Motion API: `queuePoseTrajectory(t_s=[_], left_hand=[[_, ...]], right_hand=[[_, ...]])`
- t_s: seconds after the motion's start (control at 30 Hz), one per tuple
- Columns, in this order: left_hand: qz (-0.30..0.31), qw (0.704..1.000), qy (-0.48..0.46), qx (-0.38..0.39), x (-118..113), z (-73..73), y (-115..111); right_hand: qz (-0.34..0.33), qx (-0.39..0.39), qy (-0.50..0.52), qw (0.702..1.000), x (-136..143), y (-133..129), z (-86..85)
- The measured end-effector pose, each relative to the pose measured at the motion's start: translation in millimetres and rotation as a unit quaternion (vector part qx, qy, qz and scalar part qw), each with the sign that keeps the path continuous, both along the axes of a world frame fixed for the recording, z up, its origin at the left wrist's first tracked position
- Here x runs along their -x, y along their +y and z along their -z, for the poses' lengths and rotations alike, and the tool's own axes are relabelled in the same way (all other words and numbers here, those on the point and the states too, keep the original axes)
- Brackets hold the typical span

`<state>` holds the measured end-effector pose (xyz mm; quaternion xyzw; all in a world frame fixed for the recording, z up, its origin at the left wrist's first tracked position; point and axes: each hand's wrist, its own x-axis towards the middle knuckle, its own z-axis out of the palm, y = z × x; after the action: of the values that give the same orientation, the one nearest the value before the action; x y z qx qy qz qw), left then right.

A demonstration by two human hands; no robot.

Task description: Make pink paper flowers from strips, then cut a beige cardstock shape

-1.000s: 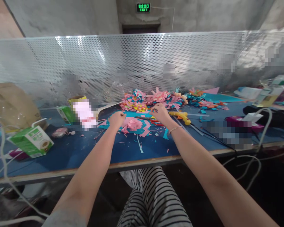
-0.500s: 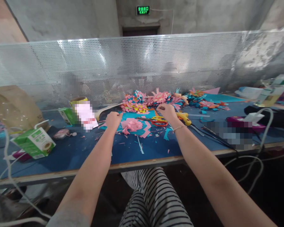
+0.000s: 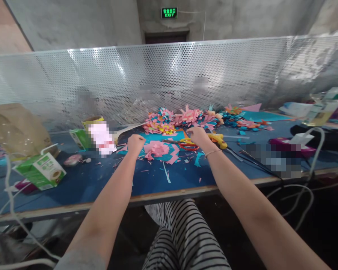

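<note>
My left hand [image 3: 136,144] is curled into a fist just left of a pink paper flower [image 3: 157,149], and nothing shows in its fingers. To the right, my right hand [image 3: 199,135] hovers beside the scissors [image 3: 189,144], index finger stretched out toward the left and the other fingers partly bent; I see nothing held. The pink flower lies between both hands on blue paper [image 3: 140,153], with pink scraps [image 3: 174,154] around it. A yellow glue gun [image 3: 219,140] rests just beyond my right wrist.
Fringed paper flowers [image 3: 187,115] are heaped along the back, against a perforated metal screen [image 3: 124,86]. On the left stand a green drink carton [image 3: 42,170] and a lit phone [image 3: 101,137]. A purple tissue box [image 3: 293,146] and a white cable [image 3: 317,161] are at right.
My right hand's fingers have loosened from a closed pinch, the index finger now reaching out. My left hand stays in nearly the same place, curled. The flower and scissors have not moved.
</note>
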<state>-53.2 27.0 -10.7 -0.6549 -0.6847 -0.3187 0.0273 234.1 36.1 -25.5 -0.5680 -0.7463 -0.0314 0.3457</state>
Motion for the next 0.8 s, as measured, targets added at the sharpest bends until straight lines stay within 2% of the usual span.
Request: queuePoseTrajectory(t_s=[0.1,0.3,0.6,0.7,0.8], left_hand=[[0.005,1.000,0.005,0.017,-1,0.9,2],[0.009,0.999,0.020,0.036,-5,-1.0,0],[-0.014,0.998,0.021,0.052,-11,-8.6,-10],[-0.015,0.999,0.000,0.029,-11,-6.0,-10],[0.028,0.999,-0.016,-0.005,-9,-1.2,-7]], right_hand=[[0.010,-0.017,-0.042,0.999,0,3,3.7],[0.031,0.041,0.006,0.999,5,-3,4.0],[0.008,0.043,0.029,0.999,8,-4,1.4],[0.004,0.045,0.034,0.998,9,-3,2.8],[0.001,0.037,0.034,0.999,9,0,5.4]])
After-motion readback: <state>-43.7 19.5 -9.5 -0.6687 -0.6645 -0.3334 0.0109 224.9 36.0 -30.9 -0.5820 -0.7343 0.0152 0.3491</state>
